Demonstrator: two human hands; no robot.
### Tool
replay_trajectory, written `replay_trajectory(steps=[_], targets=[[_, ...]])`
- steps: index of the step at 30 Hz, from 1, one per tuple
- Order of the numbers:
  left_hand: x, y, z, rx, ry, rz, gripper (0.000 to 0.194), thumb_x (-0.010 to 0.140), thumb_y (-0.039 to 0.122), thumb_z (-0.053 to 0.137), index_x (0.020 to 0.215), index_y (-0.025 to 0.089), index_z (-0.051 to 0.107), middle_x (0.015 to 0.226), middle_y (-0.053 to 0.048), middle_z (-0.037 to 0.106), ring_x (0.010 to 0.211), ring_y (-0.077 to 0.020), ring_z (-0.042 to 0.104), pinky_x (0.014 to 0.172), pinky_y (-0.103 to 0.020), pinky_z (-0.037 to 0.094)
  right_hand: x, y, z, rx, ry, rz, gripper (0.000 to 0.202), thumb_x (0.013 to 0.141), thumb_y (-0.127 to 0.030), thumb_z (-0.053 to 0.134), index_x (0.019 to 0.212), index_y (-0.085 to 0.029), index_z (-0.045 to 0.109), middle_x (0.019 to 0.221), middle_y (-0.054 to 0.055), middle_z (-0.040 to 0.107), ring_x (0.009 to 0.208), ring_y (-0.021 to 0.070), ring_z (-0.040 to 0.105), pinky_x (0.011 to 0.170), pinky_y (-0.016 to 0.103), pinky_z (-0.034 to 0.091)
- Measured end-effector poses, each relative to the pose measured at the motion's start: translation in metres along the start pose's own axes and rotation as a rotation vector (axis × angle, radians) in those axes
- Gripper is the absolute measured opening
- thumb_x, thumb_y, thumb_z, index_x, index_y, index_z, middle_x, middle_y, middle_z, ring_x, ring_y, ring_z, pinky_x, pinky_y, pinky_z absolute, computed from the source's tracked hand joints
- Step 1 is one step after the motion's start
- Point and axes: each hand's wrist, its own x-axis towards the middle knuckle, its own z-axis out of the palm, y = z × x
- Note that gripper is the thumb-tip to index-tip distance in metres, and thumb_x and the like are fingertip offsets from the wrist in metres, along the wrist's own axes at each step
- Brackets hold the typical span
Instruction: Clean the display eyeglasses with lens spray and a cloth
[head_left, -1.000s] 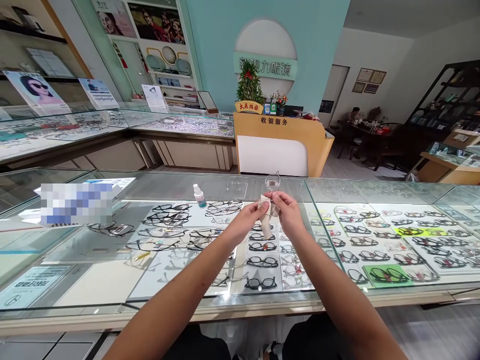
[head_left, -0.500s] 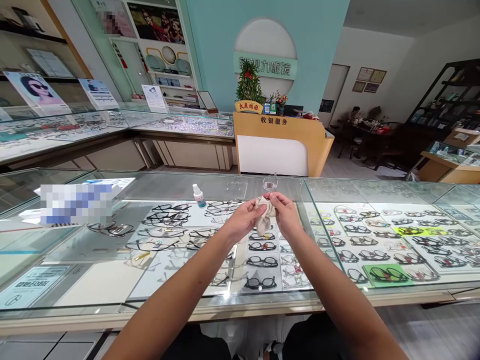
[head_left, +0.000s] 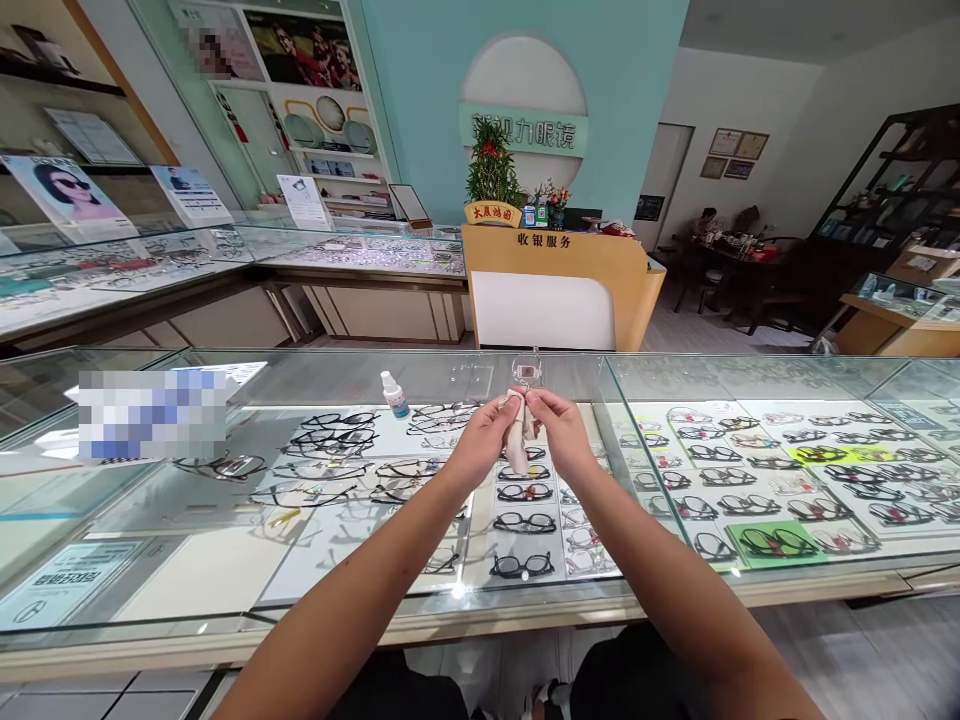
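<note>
My left hand is closed, pinching a crumpled pale cleaning cloth that hangs down between my hands. Just above the fingertips sticks up a thin-rimmed pair of eyeglasses with a label on its lens; the rest is hidden by fingers and cloth. My right hand is closed too, thumb and finger pinched at the lower edge of the eyeglasses, close against the cloth. Both hands hover over the glass display counter. To their left, a small white spray bottle with a blue lower part stands on the glass.
Rows of eyeglass frames lie inside the counter. At the left, papers and a blurred-out item rest on top. Beyond the counter stands a wooden cashier desk with a plant. A person sits at a far table.
The eyeglasses and both hands have shifted slightly left in view. The cloth now hangs narrower, and the fingertips have come closer together. The camera view has turned a little.
</note>
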Motion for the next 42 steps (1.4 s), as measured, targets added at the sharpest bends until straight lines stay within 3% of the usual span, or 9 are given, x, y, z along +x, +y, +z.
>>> replay_trajectory(steps=[7, 12, 15, 19, 22, 26, 31, 35, 42], targets=[[0.0, 0.004, -0.005, -0.002, -0.109, -0.04, 0.053, 0.078, 0.05, 0.09, 0.113, 0.018, 0.068, 0.081, 0.0, 0.068, 0.068, -0.0126, 0.06, 0.066, -0.025, 0.049, 0.003, 0.003, -0.002, -0.044, 0.031, -0.02, 0.034, 0.085, -0.054, 0.077, 0.1, -0.026, 0.087, 0.104, 0.004, 0.078, 0.068, 0.0145, 0.047, 0.061, 0.031, 0.038], [-0.001, 0.005, -0.002, 0.054, -0.042, 0.01, 0.049, 0.085, 0.062, 0.08, 0.102, 0.017, 0.067, 0.077, 0.001, 0.065, 0.06, -0.0108, 0.054, 0.056, -0.023, 0.042, -0.002, 0.005, 0.003, -0.171, -0.03, -0.128, 0.037, 0.092, -0.058, 0.069, 0.106, -0.028, 0.086, 0.12, 0.005, 0.075, 0.067, 0.0144, 0.049, 0.063, 0.033, 0.045], [0.001, 0.008, -0.005, 0.056, 0.014, 0.011, 0.053, 0.086, 0.068, 0.075, 0.099, 0.017, 0.067, 0.07, 0.002, 0.061, 0.054, -0.0099, 0.047, 0.051, -0.023, 0.036, -0.003, 0.004, 0.003, -0.234, -0.088, -0.189, 0.033, 0.093, -0.049, 0.071, 0.117, -0.031, 0.084, 0.127, 0.006, 0.073, 0.092, 0.0208, 0.063, 0.076, 0.035, 0.052], [0.002, 0.013, -0.011, 0.022, 0.018, -0.016, 0.054, 0.086, 0.068, 0.075, 0.099, 0.016, 0.069, 0.069, 0.002, 0.061, 0.056, -0.0108, 0.05, 0.055, -0.024, 0.039, -0.001, 0.001, -0.002, -0.233, -0.146, -0.186, 0.042, 0.087, -0.029, 0.071, 0.127, -0.033, 0.08, 0.134, 0.004, 0.071, 0.123, 0.0264, 0.062, 0.097, 0.037, 0.052], [0.001, 0.017, -0.013, 0.008, -0.044, -0.048, 0.055, 0.083, 0.068, 0.079, 0.097, 0.016, 0.067, 0.073, -0.001, 0.065, 0.063, -0.0131, 0.056, 0.06, -0.025, 0.042, 0.002, -0.001, -0.006, -0.169, -0.128, -0.128, 0.043, 0.082, -0.025, 0.065, 0.121, -0.033, 0.083, 0.129, 0.003, 0.072, 0.111, 0.0247, 0.064, 0.092, 0.036, 0.052], [-0.001, 0.021, -0.009, 0.077, -0.068, -0.021, 0.055, 0.079, 0.064, 0.084, 0.098, 0.017, 0.064, 0.075, -0.001, 0.067, 0.065, -0.013, 0.057, 0.063, -0.025, 0.043, 0.001, -0.004, -0.004, -0.144, -0.12, -0.09, 0.034, 0.088, -0.035, 0.066, 0.116, -0.033, 0.085, 0.126, 0.003, 0.071, 0.077, 0.0168, 0.059, 0.08, 0.036, 0.053], [-0.002, 0.018, 0.001, 0.17, -0.015, 0.02, 0.059, 0.083, 0.075, 0.073, 0.095, 0.018, 0.061, 0.066, 0.002, 0.062, 0.057, -0.0131, 0.052, 0.056, -0.025, 0.039, 0.0, -0.003, 0.0, -0.154, -0.037, -0.131, 0.028, 0.088, -0.05, 0.073, 0.094, -0.027, 0.086, 0.111, 0.006, 0.075, 0.096, 0.0238, 0.065, 0.092, 0.039, 0.052], [-0.003, 0.01, 0.003, 0.182, -0.003, 0.006, 0.063, 0.086, 0.079, 0.065, 0.099, 0.018, 0.066, 0.071, 0.0, 0.065, 0.06, -0.0141, 0.053, 0.057, -0.026, 0.039, 0.004, 0.001, -0.005, -0.121, 0.079, -0.029, 0.029, 0.084, -0.052, 0.076, 0.084, -0.025, 0.085, 0.091, 0.004, 0.077, 0.08, 0.0216, 0.063, 0.073, 0.036, 0.05], [0.004, -0.003, -0.007, 0.153, 0.142, -0.017, 0.062, 0.08, 0.08, 0.072, 0.094, 0.019, 0.068, 0.082, -0.002, 0.067, 0.083, -0.018, 0.061, 0.073, -0.026, 0.047, 0.019, -0.004, -0.029, -0.068, 0.223, -0.095, 0.029, 0.084, -0.05, 0.074, 0.091, -0.023, 0.083, 0.109, 0.008, 0.082, 0.101, 0.0241, 0.068, 0.091, 0.038, 0.051]])
